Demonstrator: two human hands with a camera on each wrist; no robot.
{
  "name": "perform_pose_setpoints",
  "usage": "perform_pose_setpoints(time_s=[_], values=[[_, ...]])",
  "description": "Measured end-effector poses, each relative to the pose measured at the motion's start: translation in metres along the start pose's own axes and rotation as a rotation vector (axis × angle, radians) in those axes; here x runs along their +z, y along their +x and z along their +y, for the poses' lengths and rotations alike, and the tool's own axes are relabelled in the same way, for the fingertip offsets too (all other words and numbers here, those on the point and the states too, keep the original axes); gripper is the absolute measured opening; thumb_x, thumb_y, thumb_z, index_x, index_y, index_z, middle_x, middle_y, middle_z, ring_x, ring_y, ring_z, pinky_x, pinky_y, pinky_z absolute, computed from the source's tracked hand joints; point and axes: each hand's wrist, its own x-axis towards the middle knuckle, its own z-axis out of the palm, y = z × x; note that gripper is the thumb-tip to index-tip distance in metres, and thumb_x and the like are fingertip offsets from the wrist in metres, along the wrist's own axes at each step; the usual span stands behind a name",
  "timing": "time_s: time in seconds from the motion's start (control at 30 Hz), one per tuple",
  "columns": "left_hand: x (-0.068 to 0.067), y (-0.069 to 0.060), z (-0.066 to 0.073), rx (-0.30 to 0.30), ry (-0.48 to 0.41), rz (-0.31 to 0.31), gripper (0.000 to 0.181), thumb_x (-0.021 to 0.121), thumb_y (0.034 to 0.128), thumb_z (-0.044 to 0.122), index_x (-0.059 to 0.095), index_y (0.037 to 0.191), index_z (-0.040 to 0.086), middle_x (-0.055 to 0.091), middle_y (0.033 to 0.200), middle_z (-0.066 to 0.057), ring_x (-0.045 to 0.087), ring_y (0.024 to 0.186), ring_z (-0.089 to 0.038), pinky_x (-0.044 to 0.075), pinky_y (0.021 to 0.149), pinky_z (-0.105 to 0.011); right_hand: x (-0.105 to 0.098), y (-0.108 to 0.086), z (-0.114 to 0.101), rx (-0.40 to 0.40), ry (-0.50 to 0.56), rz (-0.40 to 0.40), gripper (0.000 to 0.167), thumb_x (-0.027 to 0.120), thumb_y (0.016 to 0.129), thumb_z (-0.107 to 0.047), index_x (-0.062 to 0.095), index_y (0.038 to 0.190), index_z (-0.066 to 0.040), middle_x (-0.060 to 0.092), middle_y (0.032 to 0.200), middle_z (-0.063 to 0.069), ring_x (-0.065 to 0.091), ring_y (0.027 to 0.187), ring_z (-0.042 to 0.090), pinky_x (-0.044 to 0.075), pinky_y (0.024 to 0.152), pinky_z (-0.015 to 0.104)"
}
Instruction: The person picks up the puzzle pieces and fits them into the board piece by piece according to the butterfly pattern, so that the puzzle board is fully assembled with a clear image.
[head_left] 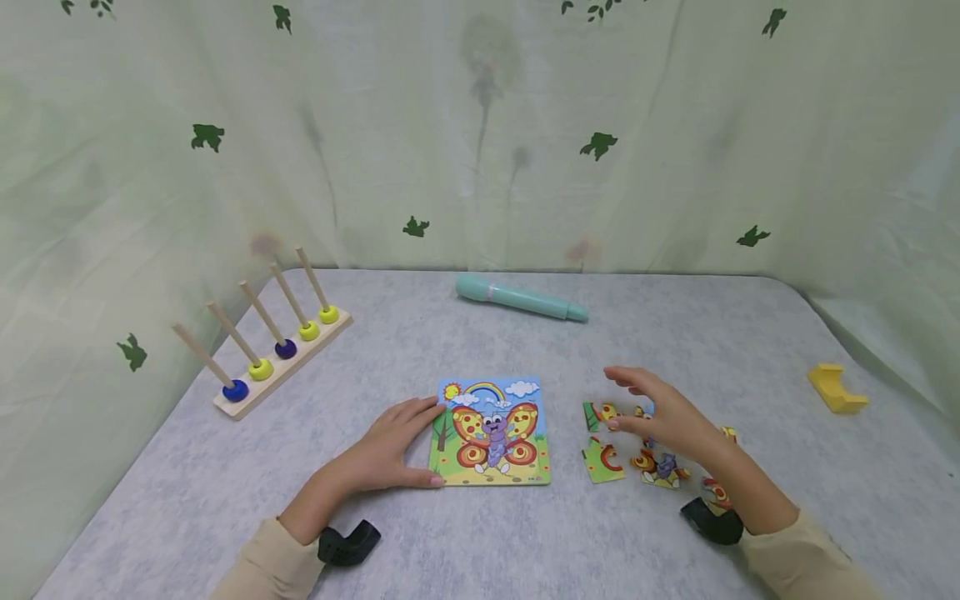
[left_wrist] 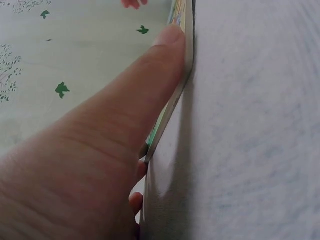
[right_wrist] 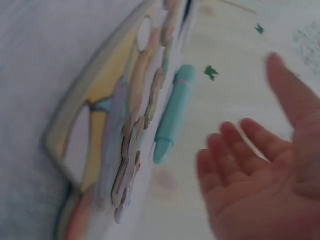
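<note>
A square butterfly puzzle board (head_left: 495,442) lies flat in the middle of the table. My left hand (head_left: 390,446) rests at its left side, fingers spread, with the thumb (left_wrist: 162,55) touching the lower left corner. Over a group of loose jigsaw pieces (head_left: 602,460) to the right of the board hovers my right hand (head_left: 671,417). Its palm and extended fingers (right_wrist: 225,160) hold nothing in the right wrist view. Some pieces are partly hidden under the right hand and forearm.
At the left stands a wooden peg rack (head_left: 281,367) with blue and yellow rings. A teal pen-shaped object (head_left: 525,300) lies toward the back. A yellow curved block (head_left: 836,389) sits near the right edge. A pale curtain (head_left: 480,142) hangs behind the table.
</note>
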Motion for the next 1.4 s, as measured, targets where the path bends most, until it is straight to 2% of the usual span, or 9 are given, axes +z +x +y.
perform_pose_setpoints(time_s=[0.13,0.33,0.6,0.83,1.0,1.13,1.27,1.4], values=[[0.000,0.000,0.000,0.005,-0.002,0.004,0.101,0.059,0.0640,0.072,0.027,0.142,0.017,0.021,0.146,-0.002,0.013,0.132,-0.028,0.014,0.102,-0.051,0.004,-0.001,0.016,0.039,-0.017,-0.021,0.069,0.068,0.078,-0.036,0.039,0.134,-0.007,0.042,0.132,0.013,0.041,0.114,0.035,0.038,0.087,0.051],[0.000,0.000,0.000,0.006,-0.004,0.009,0.100,0.060,0.0642,0.071,0.028,0.142,0.017,0.022,0.146,-0.002,0.013,0.132,-0.028,0.015,0.102,-0.051,0.012,0.001,0.034,0.054,-0.016,-0.073,0.067,0.068,0.078,-0.035,0.041,0.133,-0.007,0.045,0.130,0.009,0.041,0.118,0.029,0.035,0.092,0.049],[0.001,0.000,0.001,-0.002,-0.003,0.015,0.100,0.060,0.0643,0.071,0.028,0.142,0.017,0.022,0.146,-0.003,0.013,0.132,-0.028,0.015,0.102,-0.051,0.017,0.002,0.039,0.019,-0.086,-0.084,0.053,0.065,0.083,-0.028,0.048,0.129,-0.008,0.046,0.129,0.009,0.038,0.121,0.029,0.033,0.095,0.048],[0.001,-0.001,-0.001,-0.011,0.005,0.013,0.102,0.058,0.0633,0.073,0.027,0.143,0.017,0.021,0.146,-0.002,0.013,0.132,-0.028,0.015,0.102,-0.052,0.020,0.003,0.032,0.005,-0.159,-0.063,0.047,0.066,0.083,-0.022,0.052,0.124,-0.006,0.049,0.125,0.010,0.042,0.117,0.029,0.035,0.093,0.048],[0.002,0.000,-0.001,-0.005,0.010,0.016,0.102,0.057,0.0631,0.074,0.027,0.143,0.017,0.021,0.146,-0.002,0.013,0.132,-0.028,0.014,0.102,-0.052,0.019,0.002,0.026,-0.019,-0.157,-0.035,0.048,0.065,0.083,-0.024,0.052,0.125,-0.005,0.049,0.123,0.009,0.045,0.113,0.027,0.040,0.089,0.044],[0.002,0.000,-0.001,-0.003,0.014,0.016,0.102,0.057,0.0631,0.074,0.027,0.143,0.017,0.021,0.146,-0.002,0.013,0.132,-0.027,0.013,0.103,-0.051,0.018,0.001,0.010,-0.075,-0.125,-0.001,0.047,0.065,0.083,-0.022,0.053,0.125,-0.006,0.050,0.120,0.005,0.049,0.107,0.024,0.045,0.083,0.041],[0.001,0.000,-0.001,-0.002,0.009,0.017,0.102,0.058,0.0635,0.073,0.027,0.143,0.017,0.021,0.146,-0.003,0.013,0.132,-0.027,0.013,0.102,-0.051,0.020,0.006,-0.011,-0.170,-0.118,0.038,0.044,0.068,0.081,-0.016,0.056,0.122,-0.007,0.050,0.115,0.004,0.049,0.103,0.021,0.046,0.078,0.040],[0.001,0.000,-0.001,0.001,0.007,0.017,0.101,0.058,0.0639,0.072,0.027,0.143,0.017,0.022,0.146,-0.003,0.013,0.132,-0.027,0.013,0.102,-0.051,0.028,0.013,-0.033,-0.228,-0.085,0.027,0.043,0.069,0.080,-0.010,0.057,0.121,-0.009,0.048,0.113,0.003,0.046,0.099,0.019,0.047,0.074,0.038]])
